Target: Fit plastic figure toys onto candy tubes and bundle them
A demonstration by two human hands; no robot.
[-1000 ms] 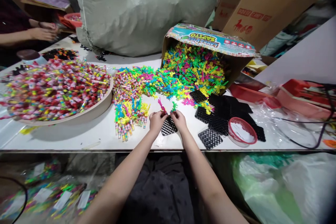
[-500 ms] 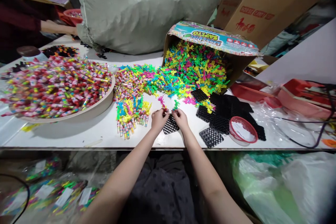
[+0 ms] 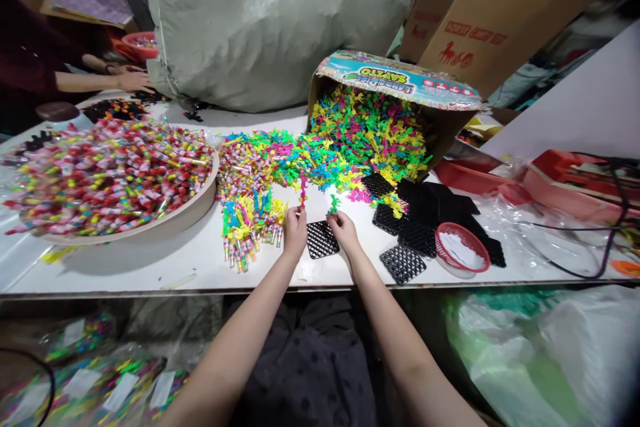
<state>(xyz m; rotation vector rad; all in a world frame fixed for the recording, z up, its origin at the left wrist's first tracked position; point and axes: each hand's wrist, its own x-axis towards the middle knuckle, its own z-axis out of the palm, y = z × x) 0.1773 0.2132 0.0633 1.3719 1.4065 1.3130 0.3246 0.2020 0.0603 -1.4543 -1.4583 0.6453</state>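
My left hand [image 3: 295,232] is closed around the stem of a pink plastic toy figure [image 3: 303,188] and holds it upright just left of a black grid tray [image 3: 322,239]. My right hand [image 3: 343,229] pinches a green plastic toy figure [image 3: 333,203] at the tray's far right corner. The tray lies flat on the white table [image 3: 150,260] between both hands. Beyond them a heap of bright plastic figures [image 3: 320,160] spills from a tipped cardboard box [image 3: 400,80].
A round tray of wrapped candies [image 3: 105,170] sits at the left, with loose candy tubes [image 3: 245,227] beside it. More black grid trays [image 3: 425,213] and a small red basket [image 3: 460,250] lie right. Another person's hand [image 3: 133,80] rests at the far left by a grey sack [image 3: 280,20].
My hands have drawn slightly apart, the left shifting left off the grid tray with the pink figure. The other person's arm at the far left has reached further along the table.
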